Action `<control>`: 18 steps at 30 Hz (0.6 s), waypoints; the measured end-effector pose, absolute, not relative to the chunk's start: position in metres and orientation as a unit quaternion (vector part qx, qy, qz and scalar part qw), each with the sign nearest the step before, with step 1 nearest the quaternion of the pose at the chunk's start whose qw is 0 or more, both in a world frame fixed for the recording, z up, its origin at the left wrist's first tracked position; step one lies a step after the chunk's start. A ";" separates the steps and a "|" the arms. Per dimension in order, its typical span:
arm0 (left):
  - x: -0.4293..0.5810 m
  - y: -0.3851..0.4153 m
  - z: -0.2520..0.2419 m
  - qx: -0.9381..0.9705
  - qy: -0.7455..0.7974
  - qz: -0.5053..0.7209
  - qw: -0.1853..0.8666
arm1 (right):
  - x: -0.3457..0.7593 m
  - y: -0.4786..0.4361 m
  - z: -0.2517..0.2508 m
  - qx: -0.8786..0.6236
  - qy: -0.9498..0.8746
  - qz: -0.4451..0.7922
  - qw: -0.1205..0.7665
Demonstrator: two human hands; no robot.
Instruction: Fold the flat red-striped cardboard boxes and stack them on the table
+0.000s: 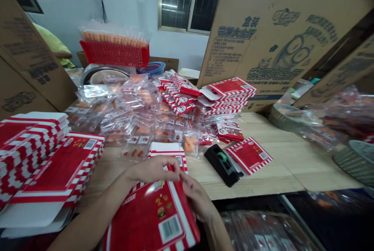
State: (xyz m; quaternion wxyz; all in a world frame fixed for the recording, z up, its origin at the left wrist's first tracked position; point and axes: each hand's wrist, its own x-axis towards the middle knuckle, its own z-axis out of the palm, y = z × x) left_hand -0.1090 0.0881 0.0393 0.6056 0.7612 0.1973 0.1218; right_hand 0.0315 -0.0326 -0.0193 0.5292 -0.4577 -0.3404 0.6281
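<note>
A red and white striped carton (152, 220) with a barcode rests tilted toward me at the table's near edge. My left hand (153, 169) curls over its top edge, fingers closed on the flap. My right hand (197, 196) grips the carton's right side, fingers pressed against it. Under the carton's far end lies a small stack of flat cartons (166, 150). A black tape dispenser (223, 164) with a green roll lies on the wood to the right of my hands.
Stacks of flat red striped cartons (55, 169) fill the left. Clear packets of orange snacks (131, 114) are heaped mid-table, with more folded cartons (230, 91) behind. Large cardboard boxes (280, 29) stand right and left. Woven baskets (353, 159) sit at right. A person's yellow-green sleeve (51, 42) shows far left.
</note>
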 end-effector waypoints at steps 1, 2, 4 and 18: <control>-0.107 0.092 0.038 0.756 0.235 0.164 0.589 | 0.031 -0.034 -0.016 -0.473 -0.330 0.600 0.554; -0.103 0.097 0.036 0.746 0.276 0.210 0.569 | 0.031 -0.036 -0.013 -0.483 -0.324 0.575 0.576; -0.093 0.105 0.030 0.721 0.351 0.291 0.522 | 0.033 -0.041 -0.006 -0.503 -0.318 0.525 0.609; -0.065 0.095 -0.056 0.846 0.396 0.158 0.321 | 0.272 -0.045 -0.036 -0.770 -0.097 -0.022 0.631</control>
